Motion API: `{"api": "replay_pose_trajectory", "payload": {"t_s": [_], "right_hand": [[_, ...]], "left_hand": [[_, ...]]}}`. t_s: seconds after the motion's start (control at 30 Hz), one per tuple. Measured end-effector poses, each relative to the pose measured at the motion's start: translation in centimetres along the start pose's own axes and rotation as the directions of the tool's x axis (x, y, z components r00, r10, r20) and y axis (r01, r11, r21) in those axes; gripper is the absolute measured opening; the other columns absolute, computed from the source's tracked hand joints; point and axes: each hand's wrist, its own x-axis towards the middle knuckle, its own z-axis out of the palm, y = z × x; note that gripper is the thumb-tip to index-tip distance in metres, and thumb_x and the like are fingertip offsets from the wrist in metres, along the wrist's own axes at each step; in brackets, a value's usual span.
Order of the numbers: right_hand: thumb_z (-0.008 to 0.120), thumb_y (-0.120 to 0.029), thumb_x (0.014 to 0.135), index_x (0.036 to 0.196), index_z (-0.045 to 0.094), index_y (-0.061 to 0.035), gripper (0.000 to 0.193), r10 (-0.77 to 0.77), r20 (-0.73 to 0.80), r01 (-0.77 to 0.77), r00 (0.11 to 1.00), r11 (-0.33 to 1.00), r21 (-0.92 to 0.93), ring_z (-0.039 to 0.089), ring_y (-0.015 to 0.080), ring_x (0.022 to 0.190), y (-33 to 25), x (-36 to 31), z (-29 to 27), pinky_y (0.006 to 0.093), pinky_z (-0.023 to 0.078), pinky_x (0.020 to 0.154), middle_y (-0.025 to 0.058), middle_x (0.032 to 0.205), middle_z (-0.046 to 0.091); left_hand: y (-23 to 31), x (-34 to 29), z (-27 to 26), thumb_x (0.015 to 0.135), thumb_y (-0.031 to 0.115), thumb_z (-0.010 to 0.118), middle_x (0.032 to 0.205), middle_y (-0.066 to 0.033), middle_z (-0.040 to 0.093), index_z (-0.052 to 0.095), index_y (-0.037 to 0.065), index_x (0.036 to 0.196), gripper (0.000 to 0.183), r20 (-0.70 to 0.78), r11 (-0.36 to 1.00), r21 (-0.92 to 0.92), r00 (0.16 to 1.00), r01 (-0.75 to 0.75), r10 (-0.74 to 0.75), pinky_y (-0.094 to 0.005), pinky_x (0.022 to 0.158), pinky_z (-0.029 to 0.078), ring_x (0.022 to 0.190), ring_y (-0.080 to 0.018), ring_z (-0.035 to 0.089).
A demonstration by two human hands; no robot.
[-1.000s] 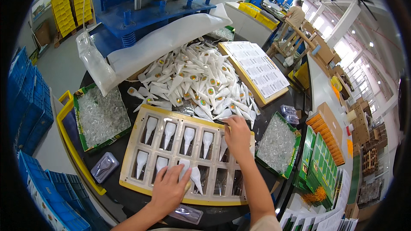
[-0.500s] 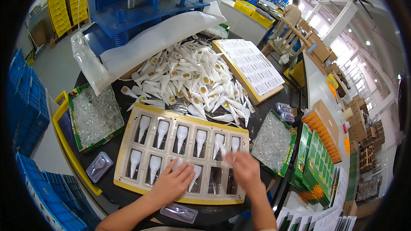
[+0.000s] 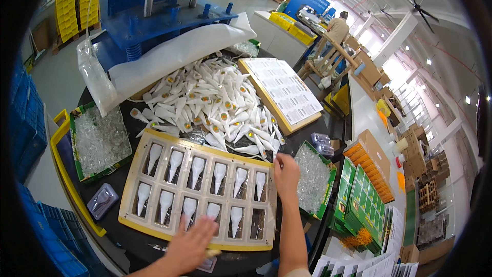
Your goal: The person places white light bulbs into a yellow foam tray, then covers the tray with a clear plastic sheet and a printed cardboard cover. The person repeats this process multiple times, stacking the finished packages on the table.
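Observation:
A cream-coloured tray [image 3: 231, 155] with a yellow border lies on the black table, its two rows of pockets lined with clear plastic. White pointed plastic pieces [image 3: 220, 177] sit in nearly all of them; the lower right pocket [image 3: 258, 224] holds none. My left hand [image 3: 192, 243], blurred, stretches its fingers over the tray's near edge. Beyond the tray's far right corner, my right hand [image 3: 286, 174] pinches a white pointed piece [image 3: 276, 157], mostly covered by the fingers. Just past it spreads a heap of similar pieces [image 3: 212, 100], several with round orange-and-green marks.
Boxes of small clear plastic parts stand left [image 3: 100, 136] and right [image 3: 311, 179]. Behind the heap are a printed sheet on a yellow-edged board [image 3: 282, 90], a white plastic roll [image 3: 179, 56] and a blue press [image 3: 169, 25]. Green printed cards [image 3: 361, 195] lie right. A person [image 3: 337, 30] works farther off.
My right hand has gone from above the tray to the heap's near right edge. A white piece now sits in the lower row's fifth pocket. My left hand has slid toward the tray's near edge.

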Motion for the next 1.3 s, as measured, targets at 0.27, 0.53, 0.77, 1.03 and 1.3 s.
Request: {"api": "replay_pose_trajectory", "payload": {"t_s": [0.27,0.53,0.77,1.03,1.3], "right_hand": [[0.081,-0.027,0.073,0.084,0.076,-0.0018,0.028,0.190,0.355,-0.133,0.915,0.975,-0.179,0.070,0.0370,0.079,3.7,6.7,6.0,0.0439,0.056,0.076,0.0208,0.084,0.072],[0.074,0.002,0.079,0.092,0.072,0.0014,0.014,0.403,0.128,-0.401,0.906,0.721,0.565,0.065,0.0136,0.072,-2.0,-5.2,-6.6,0.0267,0.053,0.066,0.0047,0.085,0.070],[0.085,-0.013,0.074,0.099,0.077,-0.0075,0.027,0.079,-0.016,-0.080,0.997,0.956,-0.281,0.063,0.0283,0.080,-8.9,-19.7,-7.2,0.0394,0.053,0.066,0.0095,0.089,0.068],[0.076,-0.013,0.082,0.092,0.076,-0.0074,0.012,0.053,0.057,-0.036,0.997,0.960,-0.276,0.056,0.0297,0.093,-7.7,-17.1,-6.2,0.0418,0.042,0.081,0.0062,0.096,0.066],[0.069,-0.038,0.092,0.120,0.063,-0.0011,0.047,0.548,-0.093,-0.482,0.831,0.627,-0.612,0.059,0.0385,0.110,9.1,-9.0,-8.2,0.0485,0.048,0.090,0.0176,0.116,0.062]], "left_hand": [[1.2,10.2,1.8,0.098,0.050,0.052,0.155,-0.0156,0.043,0.049,-0.002,0.143,0.069,-0.181,0.990,0.126,0.980,-0.058,0.081,-0.0566,0.120,0.020,0.147,-0.0263,0.035],[0.7,14.5,2.4,0.100,0.049,0.051,0.146,-0.0198,0.050,0.051,-0.002,0.139,0.064,-0.020,0.998,-0.009,0.998,-0.059,0.059,-0.0583,0.120,0.018,0.136,-0.0287,0.049],[-0.6,6.7,0.4,0.092,0.031,0.064,0.130,-0.0129,0.060,0.061,0.006,0.125,0.041,-0.193,0.957,-0.284,0.974,0.061,-0.119,-0.0600,0.117,0.024,0.125,-0.0276,0.056],[-9.1,-1.7,-3.4,0.077,0.000,0.059,0.112,-0.0144,0.067,0.066,0.004,0.111,0.035,-0.531,0.925,-0.254,0.759,0.284,-0.378,-0.0575,0.114,0.031,0.111,-0.0332,0.062],[-29.6,-4.9,-4.7,0.084,0.009,0.069,0.116,-0.0151,0.065,0.067,0.003,0.114,0.030,-0.608,0.553,0.052,0.465,0.832,-0.643,-0.0522,0.106,0.040,0.114,-0.0408,0.056]]}}
